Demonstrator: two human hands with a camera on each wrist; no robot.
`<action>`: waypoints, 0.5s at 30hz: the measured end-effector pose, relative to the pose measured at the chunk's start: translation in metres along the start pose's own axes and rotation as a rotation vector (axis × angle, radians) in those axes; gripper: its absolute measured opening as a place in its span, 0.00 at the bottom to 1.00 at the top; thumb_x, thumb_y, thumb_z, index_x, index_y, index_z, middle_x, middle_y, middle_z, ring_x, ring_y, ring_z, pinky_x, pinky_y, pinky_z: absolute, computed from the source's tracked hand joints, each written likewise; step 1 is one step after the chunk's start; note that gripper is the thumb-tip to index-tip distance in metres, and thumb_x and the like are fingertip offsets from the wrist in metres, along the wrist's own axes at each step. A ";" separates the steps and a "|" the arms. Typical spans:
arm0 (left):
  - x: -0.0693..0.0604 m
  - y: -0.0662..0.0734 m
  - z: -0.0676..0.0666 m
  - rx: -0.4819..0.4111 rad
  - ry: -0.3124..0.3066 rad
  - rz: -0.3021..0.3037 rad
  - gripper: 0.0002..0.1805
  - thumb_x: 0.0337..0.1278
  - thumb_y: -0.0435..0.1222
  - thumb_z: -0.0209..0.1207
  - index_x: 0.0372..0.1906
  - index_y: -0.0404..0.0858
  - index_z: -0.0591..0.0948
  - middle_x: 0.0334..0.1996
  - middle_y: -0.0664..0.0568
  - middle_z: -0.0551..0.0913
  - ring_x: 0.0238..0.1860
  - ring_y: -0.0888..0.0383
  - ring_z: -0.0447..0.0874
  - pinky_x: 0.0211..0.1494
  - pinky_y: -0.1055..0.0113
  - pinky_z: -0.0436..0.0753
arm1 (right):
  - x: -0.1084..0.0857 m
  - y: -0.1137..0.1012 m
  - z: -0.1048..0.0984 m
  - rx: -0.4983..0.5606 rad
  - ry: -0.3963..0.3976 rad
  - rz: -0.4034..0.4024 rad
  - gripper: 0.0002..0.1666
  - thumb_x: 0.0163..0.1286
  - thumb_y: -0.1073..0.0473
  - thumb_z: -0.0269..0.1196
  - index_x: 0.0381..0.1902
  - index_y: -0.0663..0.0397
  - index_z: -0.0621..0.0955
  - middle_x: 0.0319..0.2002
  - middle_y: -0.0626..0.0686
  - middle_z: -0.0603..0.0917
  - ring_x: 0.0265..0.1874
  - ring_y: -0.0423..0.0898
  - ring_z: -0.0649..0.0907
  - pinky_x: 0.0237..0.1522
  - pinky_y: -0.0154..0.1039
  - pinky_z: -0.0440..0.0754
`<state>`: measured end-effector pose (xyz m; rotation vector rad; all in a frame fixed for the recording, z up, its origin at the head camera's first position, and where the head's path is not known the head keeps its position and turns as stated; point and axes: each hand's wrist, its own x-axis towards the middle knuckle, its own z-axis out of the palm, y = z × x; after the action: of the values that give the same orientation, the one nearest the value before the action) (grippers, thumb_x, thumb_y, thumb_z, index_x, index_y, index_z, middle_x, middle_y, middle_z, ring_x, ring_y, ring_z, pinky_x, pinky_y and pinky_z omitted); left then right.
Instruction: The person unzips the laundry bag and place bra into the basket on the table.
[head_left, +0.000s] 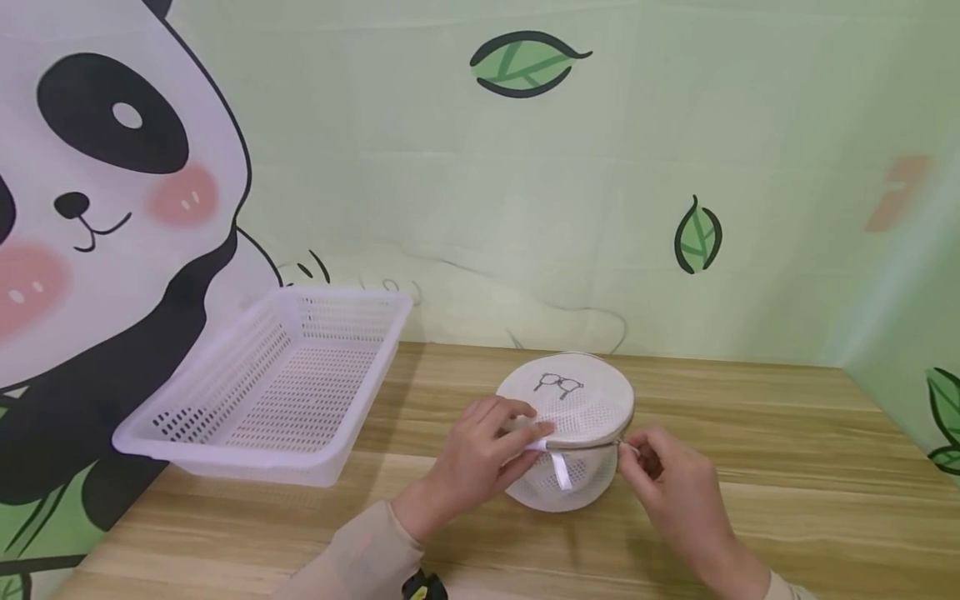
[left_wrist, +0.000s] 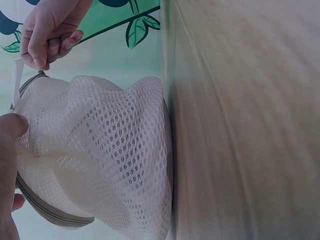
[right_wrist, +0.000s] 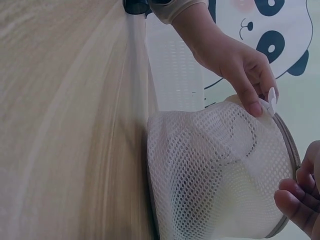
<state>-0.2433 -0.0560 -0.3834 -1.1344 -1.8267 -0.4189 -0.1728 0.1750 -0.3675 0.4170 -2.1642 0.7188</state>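
A round white mesh laundry bag (head_left: 603, 392) stands on the table, with a pair of glasses drawn on its lid. A greyish zipper (head_left: 585, 445) runs round the lid's edge. My left hand (head_left: 480, 450) pinches the rim at the front left, beside a white fabric tab (head_left: 561, 472). At the front right of the rim, my right hand (head_left: 678, 492) pinches the zipper's end between thumb and finger; the pull itself is mostly hidden. In the left wrist view the mesh side (left_wrist: 115, 135) looks creased and sagging. Something pale shows dimly through the mesh (right_wrist: 200, 165) in the right wrist view.
A white plastic basket (head_left: 255, 468) with slotted walls stands on the left, apart from the bag. Behind the wooden table (head_left: 810, 467) hangs a green backdrop (head_left: 525, 200) printed with a panda and leaves.
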 end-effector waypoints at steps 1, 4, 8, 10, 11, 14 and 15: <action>0.000 0.000 0.000 0.001 -0.001 -0.001 0.15 0.49 0.41 0.67 0.46 0.48 0.85 0.41 0.52 0.82 0.41 0.57 0.79 0.48 0.64 0.80 | 0.000 0.000 0.000 0.000 0.000 -0.001 0.11 0.51 0.73 0.65 0.24 0.53 0.77 0.17 0.41 0.75 0.19 0.26 0.70 0.20 0.19 0.70; 0.000 -0.001 0.000 -0.003 -0.003 -0.007 0.14 0.51 0.40 0.66 0.46 0.48 0.85 0.41 0.52 0.82 0.41 0.57 0.80 0.48 0.64 0.79 | 0.000 0.000 0.000 0.000 -0.002 -0.003 0.12 0.51 0.73 0.65 0.23 0.53 0.76 0.17 0.41 0.75 0.19 0.26 0.70 0.20 0.19 0.70; -0.002 -0.003 0.001 -0.015 -0.003 -0.015 0.15 0.53 0.40 0.65 0.47 0.48 0.85 0.42 0.52 0.82 0.42 0.57 0.80 0.49 0.63 0.79 | 0.000 0.000 0.000 0.004 -0.003 0.007 0.11 0.51 0.73 0.65 0.23 0.53 0.76 0.17 0.41 0.75 0.19 0.27 0.70 0.20 0.19 0.70; -0.003 -0.004 0.001 -0.018 -0.001 -0.017 0.15 0.53 0.40 0.65 0.48 0.48 0.84 0.42 0.52 0.82 0.43 0.56 0.80 0.50 0.63 0.79 | 0.000 -0.001 0.000 0.003 -0.003 0.012 0.11 0.51 0.73 0.65 0.23 0.53 0.76 0.17 0.42 0.76 0.19 0.27 0.70 0.21 0.19 0.70; -0.003 -0.004 0.001 -0.018 0.001 -0.016 0.15 0.54 0.40 0.64 0.48 0.48 0.84 0.42 0.52 0.82 0.43 0.56 0.80 0.50 0.62 0.80 | 0.000 -0.001 0.000 0.003 -0.003 0.014 0.11 0.51 0.73 0.65 0.23 0.53 0.76 0.17 0.42 0.76 0.19 0.27 0.70 0.21 0.19 0.70; -0.003 -0.005 0.001 -0.021 0.000 -0.021 0.14 0.57 0.41 0.62 0.48 0.48 0.84 0.42 0.51 0.82 0.44 0.55 0.80 0.51 0.62 0.79 | 0.001 -0.001 0.000 0.001 -0.002 0.008 0.11 0.51 0.74 0.65 0.23 0.54 0.76 0.17 0.42 0.76 0.19 0.27 0.70 0.21 0.19 0.70; -0.003 -0.006 0.002 -0.019 0.000 -0.021 0.13 0.58 0.41 0.62 0.48 0.48 0.84 0.42 0.52 0.82 0.44 0.55 0.80 0.51 0.62 0.79 | 0.000 -0.001 0.000 -0.002 -0.001 0.005 0.12 0.51 0.74 0.65 0.23 0.54 0.76 0.17 0.42 0.76 0.19 0.27 0.70 0.21 0.19 0.70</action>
<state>-0.2484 -0.0594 -0.3857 -1.1291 -1.8397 -0.4488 -0.1728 0.1741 -0.3670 0.4110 -2.1672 0.7190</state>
